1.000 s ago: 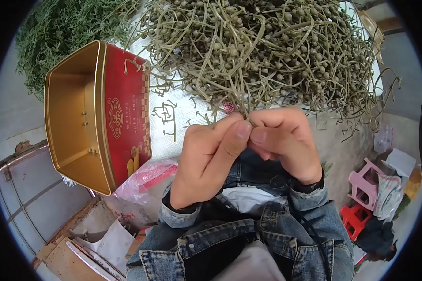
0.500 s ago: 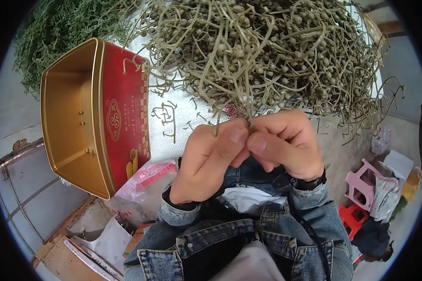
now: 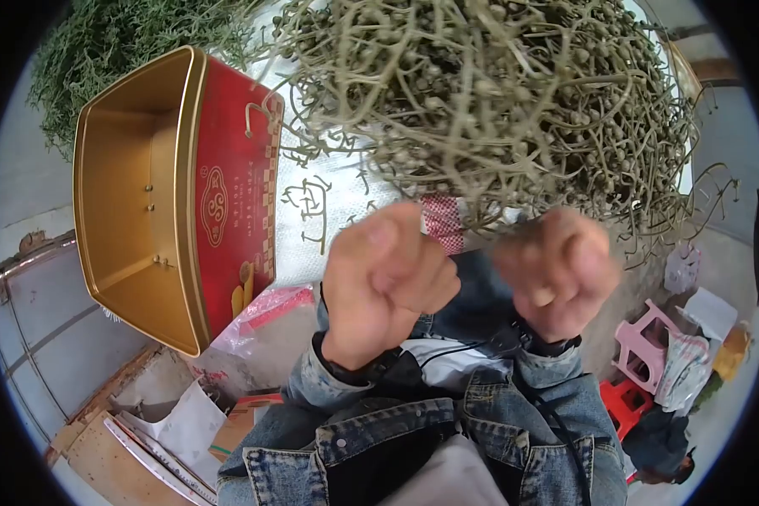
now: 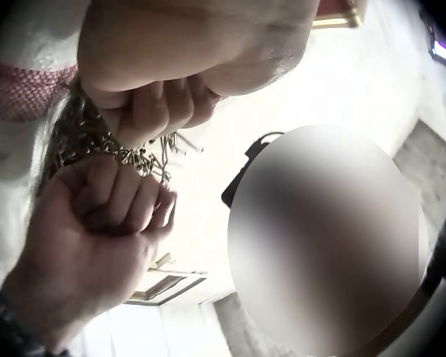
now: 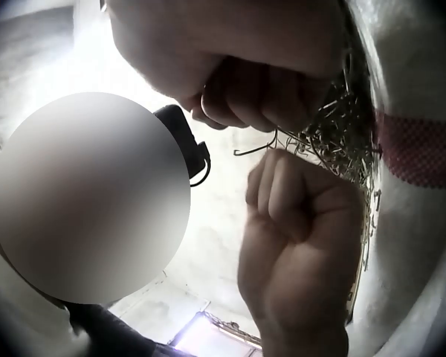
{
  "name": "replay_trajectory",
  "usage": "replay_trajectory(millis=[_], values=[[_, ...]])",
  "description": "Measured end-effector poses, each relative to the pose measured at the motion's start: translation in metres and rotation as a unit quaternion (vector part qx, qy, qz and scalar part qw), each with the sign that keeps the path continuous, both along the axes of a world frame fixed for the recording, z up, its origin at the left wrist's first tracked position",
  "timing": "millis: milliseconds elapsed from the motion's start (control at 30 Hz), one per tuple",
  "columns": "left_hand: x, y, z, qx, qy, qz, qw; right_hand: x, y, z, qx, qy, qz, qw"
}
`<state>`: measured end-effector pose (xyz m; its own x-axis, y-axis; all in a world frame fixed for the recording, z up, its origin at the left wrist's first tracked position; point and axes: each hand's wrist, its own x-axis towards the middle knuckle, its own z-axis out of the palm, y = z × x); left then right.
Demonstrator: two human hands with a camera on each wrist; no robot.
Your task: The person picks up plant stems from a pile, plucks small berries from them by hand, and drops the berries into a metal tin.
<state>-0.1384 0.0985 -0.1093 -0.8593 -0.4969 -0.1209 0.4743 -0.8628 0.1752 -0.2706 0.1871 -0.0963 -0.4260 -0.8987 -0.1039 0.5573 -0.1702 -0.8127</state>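
Observation:
A heap of thin brownish-green stems point(image 3: 616, 101) with round knobs lies in front of the person, its nearest strands blurred. The left hand point(image 3: 388, 282) is close before the heap, fingers curled into the palm and thumb folded over them; no held thing shows. To its right, the right hand point(image 3: 561, 274) is blurred, its fingers also curled, and nothing shows in its grasp. In the right wrist view the left fist point(image 5: 293, 223) is below the right hand point(image 5: 245, 82), and a thin hooked stem point(image 5: 256, 149) shows between them.
An open red tin point(image 3: 236, 194), gold inside, lies on its side at left. Short hooked stem pieces point(image 3: 316, 211) lie on the white woven sheet point(image 3: 337, 244). Feathery green sprigs point(image 3: 101, 59) are behind the tin. Pink and red stools point(image 3: 645, 346) are at lower right.
The hands, earlier together pinching stems, have moved apart, and both now have their fingers curled. Nearby strands have shifted and blurred. The head view has shifted slightly.

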Motion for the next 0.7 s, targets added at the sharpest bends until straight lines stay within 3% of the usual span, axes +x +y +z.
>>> replay_trajectory(millis=[33, 67, 100, 200, 233, 300, 333, 433, 500, 600, 633, 700], values=[[0.001, 0.004, 0.001, -0.083, -0.051, -0.006, 0.995, 0.002, 0.001, 0.002, 0.044, 0.082, -0.011, 0.996], [0.001, 0.007, 0.002, -0.162, -0.104, -0.013, 0.981, 0.002, 0.002, 0.003, 0.048, 0.082, -0.011, 0.995], [0.000, 0.008, 0.004, -0.159, -0.105, -0.015, 0.982, 0.003, 0.002, 0.004, 0.043, 0.111, 0.001, 0.993], [-0.008, 0.003, 0.014, -0.246, -0.246, 0.011, 0.937, 0.003, 0.001, 0.007, 0.023, 0.172, 0.025, 0.984], [-0.010, 0.001, 0.014, -0.248, -0.244, 0.011, 0.937, 0.003, 0.003, 0.009, 0.028, 0.240, 0.032, 0.970], [-0.014, -0.001, 0.011, -0.373, -0.219, 0.004, 0.902, 0.002, 0.008, 0.011, 0.041, 0.373, 0.041, 0.926], [-0.017, -0.001, 0.011, -0.434, -0.202, 0.000, 0.878, 0.003, 0.010, 0.011, 0.043, 0.375, 0.037, 0.925], [-0.026, 0.001, 0.027, -0.445, -0.267, 0.002, 0.855, 0.007, 0.009, 0.004, 0.015, 0.435, -0.045, 0.899], [-0.030, 0.005, 0.036, -0.451, -0.301, 0.002, 0.840, 0.006, 0.010, 0.002, -0.002, 0.412, -0.043, 0.910], [-0.036, 0.016, 0.042, -0.245, -0.270, 0.009, 0.931, 0.005, 0.013, -0.001, -0.038, 0.361, -0.031, 0.931], [-0.036, 0.015, 0.041, -0.246, -0.270, 0.008, 0.931, 0.007, 0.015, -0.002, -0.037, 0.311, -0.056, 0.948], [-0.035, 0.013, 0.035, -0.141, -0.187, -0.047, 0.971, 0.009, 0.019, -0.006, -0.034, 0.207, -0.099, 0.973]])
